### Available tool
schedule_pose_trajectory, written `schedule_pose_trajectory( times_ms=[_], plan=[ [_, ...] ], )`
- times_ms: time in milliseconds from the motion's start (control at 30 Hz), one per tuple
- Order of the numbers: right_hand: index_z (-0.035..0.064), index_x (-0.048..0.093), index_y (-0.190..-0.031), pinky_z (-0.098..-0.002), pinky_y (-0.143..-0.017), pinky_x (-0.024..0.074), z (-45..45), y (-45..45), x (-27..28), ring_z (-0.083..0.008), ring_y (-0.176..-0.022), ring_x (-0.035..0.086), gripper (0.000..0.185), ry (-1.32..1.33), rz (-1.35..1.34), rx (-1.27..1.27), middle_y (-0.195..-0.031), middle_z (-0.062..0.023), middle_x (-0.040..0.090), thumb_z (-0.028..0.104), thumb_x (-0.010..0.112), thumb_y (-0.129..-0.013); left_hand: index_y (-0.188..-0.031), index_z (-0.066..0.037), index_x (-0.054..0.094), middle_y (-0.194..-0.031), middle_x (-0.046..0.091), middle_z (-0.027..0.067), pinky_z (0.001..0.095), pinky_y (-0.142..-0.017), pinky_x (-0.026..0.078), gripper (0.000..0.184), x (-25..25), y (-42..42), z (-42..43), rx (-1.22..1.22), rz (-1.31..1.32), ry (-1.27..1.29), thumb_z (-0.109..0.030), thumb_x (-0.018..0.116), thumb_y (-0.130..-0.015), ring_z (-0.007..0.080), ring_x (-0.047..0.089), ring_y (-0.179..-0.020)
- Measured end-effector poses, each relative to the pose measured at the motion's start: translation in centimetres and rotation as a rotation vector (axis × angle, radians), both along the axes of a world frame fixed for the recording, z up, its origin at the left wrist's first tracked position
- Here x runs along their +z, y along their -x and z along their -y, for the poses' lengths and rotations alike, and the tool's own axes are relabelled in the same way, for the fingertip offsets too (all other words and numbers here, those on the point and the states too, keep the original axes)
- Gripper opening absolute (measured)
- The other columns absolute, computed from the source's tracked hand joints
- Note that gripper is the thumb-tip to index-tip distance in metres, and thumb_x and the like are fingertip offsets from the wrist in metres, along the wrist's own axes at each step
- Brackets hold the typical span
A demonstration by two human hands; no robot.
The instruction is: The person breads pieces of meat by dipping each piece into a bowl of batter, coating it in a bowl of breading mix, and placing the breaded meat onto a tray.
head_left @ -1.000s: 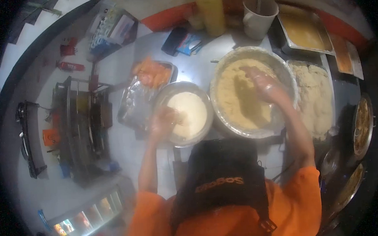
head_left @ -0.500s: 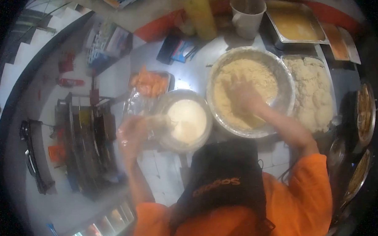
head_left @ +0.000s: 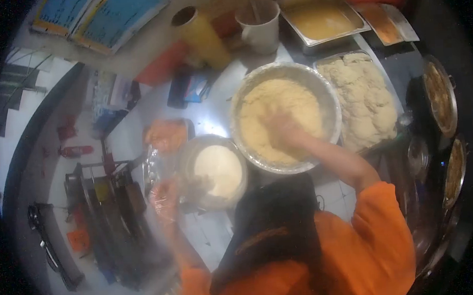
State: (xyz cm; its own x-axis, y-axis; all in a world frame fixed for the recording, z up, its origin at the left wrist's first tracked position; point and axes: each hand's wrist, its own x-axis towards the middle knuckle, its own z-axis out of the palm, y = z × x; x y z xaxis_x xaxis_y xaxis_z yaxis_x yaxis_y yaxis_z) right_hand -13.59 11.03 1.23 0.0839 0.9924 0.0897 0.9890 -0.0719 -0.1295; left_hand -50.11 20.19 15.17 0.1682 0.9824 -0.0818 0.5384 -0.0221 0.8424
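Note:
My right hand (head_left: 281, 127) reaches into a large metal bowl (head_left: 335, 138) of pale yellow, floury crumbs (head_left: 298, 100). Its fingers look spread and press into the crumbs. My left hand (head_left: 165, 198), in what looks like a clear plastic glove, is at the left side of a smaller bowl (head_left: 194, 149) with white flour or batter (head_left: 219, 166) inside. Motion smears its fingers, and a greyish blur over the bowl's edge cannot be made out. Close by stands a tray of orange, raw-looking pieces (head_left: 164, 135), with clear plastic (head_left: 153, 164) in front of it.
A tray of coated pale pieces (head_left: 361, 100) is right of the large bowl. Behind stand a pan of yellow liquid (head_left: 321, 22), a white jug (head_left: 260, 33) and a yellow cylinder (head_left: 197, 33). Round pans (head_left: 440, 96) line the far right; a dark rack (head_left: 110, 206) stands left.
The view has swung, so the bowls appear farther left. My right hand stays in the crumbs. My left hand is lower beside the smaller bowl.

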Motion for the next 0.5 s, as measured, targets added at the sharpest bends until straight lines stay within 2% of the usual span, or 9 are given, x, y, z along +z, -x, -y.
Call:
schedule_pose_trajectory(
  times_ms=[33, 100, 167, 233, 300, 400, 433, 467, 500],
  plan=[
    [-0.0003, 0.069, -0.111, -0.0507, -0.080, 0.0572, 0.0, 0.0, 0.2, -0.0464, -0.116, 0.058, 0.028, 0.031, -0.016, -0.011, -0.122, -0.0214, 0.064, 0.007, 0.064, -0.084, -0.098, -0.002, 0.069, -0.088, 0.068, 0.0032, 0.0276, -0.070, 0.050, 0.018, 0.3, -0.5, -0.1, -0.039, 0.026, 0.023, -0.004, 0.077, -0.081, 0.0112, 0.060, -0.078],
    [0.0000, 0.068, -0.112, -0.0477, -0.079, 0.0569, -0.9, -1.1, 1.7, -0.0418, -0.109, 0.063, 0.030, 0.466, -0.214, 0.049, -0.111, -0.0215, 0.067, 0.007, 0.064, -0.084, -0.098, -0.001, 0.069, -0.090, 0.069, 0.0048, 0.0284, -0.072, 0.051, 0.019, 1.5, -2.6, -0.5, -0.100, 0.010, -0.033, -0.004, 0.077, -0.081, 0.0127, 0.062, -0.080],
    [0.0004, 0.069, -0.111, -0.0458, -0.078, 0.0567, -1.1, -1.8, 2.0, -0.0385, -0.102, 0.066, 0.030, 0.529, -0.234, 0.053, -0.103, -0.0216, 0.068, 0.008, 0.065, -0.083, -0.098, -0.001, 0.069, -0.092, 0.070, 0.0063, 0.0291, -0.075, 0.053, 0.019, 2.9, -5.0, -0.6, -0.145, -0.011, -0.072, -0.004, 0.077, -0.081, 0.0142, 0.064, -0.081],
    [0.0007, 0.069, -0.111, -0.0440, -0.077, 0.0565, -1.0, -2.8, 2.8, -0.0351, -0.095, 0.069, 0.030, 0.603, -0.247, 0.068, -0.095, -0.0218, 0.069, 0.009, 0.067, -0.082, -0.099, 0.000, 0.068, -0.095, 0.071, 0.0093, 0.0309, -0.081, 0.055, 0.020, 4.4, -8.6, -0.7, -0.152, 0.124, -0.196, -0.003, 0.076, -0.081, 0.0179, 0.067, -0.086],
    [-0.0020, 0.069, -0.102, -0.0410, -0.078, 0.0548, -0.1, -4.4, 4.1, -0.0311, -0.084, 0.071, 0.025, 0.647, -0.354, 0.063, -0.081, -0.0214, 0.068, 0.013, 0.068, -0.082, -0.101, -0.001, 0.069, -0.097, 0.070, 0.0108, 0.0316, -0.083, 0.055, 0.021, 7.1, -13.1, -0.8, -0.319, 0.102, -0.261, -0.003, 0.076, -0.081, 0.0200, 0.067, -0.090],
    [-0.0047, 0.066, -0.103, -0.0410, -0.080, 0.0537, 1.6, -7.8, 0.1, -0.0313, -0.091, 0.070, 0.032, 0.570, -0.540, -0.120, -0.090, -0.0231, 0.068, 0.018, 0.069, -0.082, -0.102, -0.003, 0.071, -0.100, 0.071, 0.0088, 0.0325, -0.085, 0.050, 0.021, 5.3, -17.0, -1.1, -0.461, 0.284, -0.069, -0.008, 0.073, -0.081, 0.0209, 0.066, -0.094],
    [-0.0056, 0.065, -0.104, -0.0410, -0.081, 0.0534, 1.9, -8.2, 0.2, -0.0314, -0.094, 0.070, 0.034, 0.535, -0.603, -0.185, -0.093, -0.0237, 0.068, 0.020, 0.069, -0.082, -0.101, -0.002, 0.069, -0.096, 0.071, 0.0089, 0.0313, -0.083, 0.052, 0.019, 3.9, -18.1, -1.1, -0.530, 0.176, -0.134, -0.009, 0.073, -0.083, 0.0187, 0.066, -0.089],
    [-0.0062, 0.061, -0.109, -0.0408, -0.083, 0.0527, 2.8, -7.4, 3.1, -0.0321, -0.099, 0.068, 0.040, 0.512, -0.428, -0.260, -0.099, -0.0251, 0.066, 0.023, 0.070, -0.082, -0.100, -0.001, 0.068, -0.093, 0.071, 0.0091, 0.0301, -0.081, 0.054, 0.018, 1.9, -19.2, -1.0, -0.600, 0.066, -0.198, -0.010, 0.073, -0.085, 0.0166, 0.067, -0.084],
    [-0.0065, 0.059, -0.111, -0.0407, -0.084, 0.0524, 3.2, -6.6, 3.1, -0.0325, -0.101, 0.067, 0.043, 0.496, -0.339, -0.304, -0.102, -0.0259, 0.066, 0.024, 0.070, -0.082, -0.098, -0.001, 0.068, -0.091, 0.071, 0.0098, 0.0295, -0.076, 0.054, 0.016, -0.3, -20.3, -0.4, -0.651, -0.003, -0.245, -0.012, 0.071, -0.088, 0.0154, 0.067, -0.080]
  ],
)
